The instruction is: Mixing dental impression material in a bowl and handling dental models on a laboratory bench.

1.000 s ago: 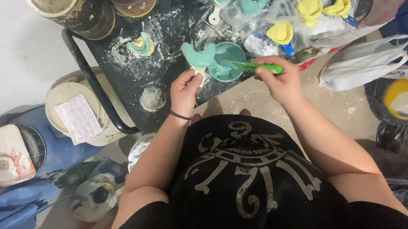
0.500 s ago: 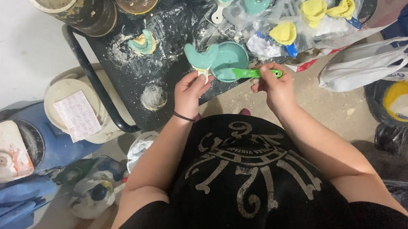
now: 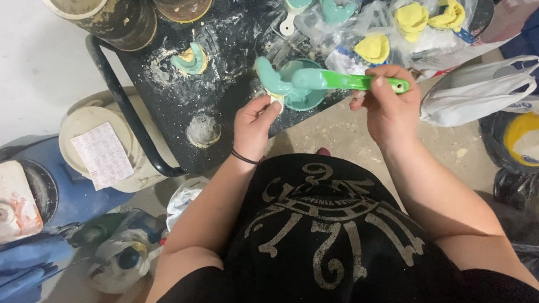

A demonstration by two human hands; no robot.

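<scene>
Spatula now higher, bowl half-hidden

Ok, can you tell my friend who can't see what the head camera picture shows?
Seen from above, a person's right hand holds a green spatula loaded with teal paste over a teal mixing bowl, while the left hand holds a teal-filled tray. They work at a dusty black table with bagged yellow moulds behind.

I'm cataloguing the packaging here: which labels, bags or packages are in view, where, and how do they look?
Paper label: on the beige round lid at left; white rectangle, small reddish print.
Clear plastic bags: on the dusty black table, top right; hold teal and yellow moulds.
White plastic bag: floor right of the right hand; crumpled, with handles.
</scene>
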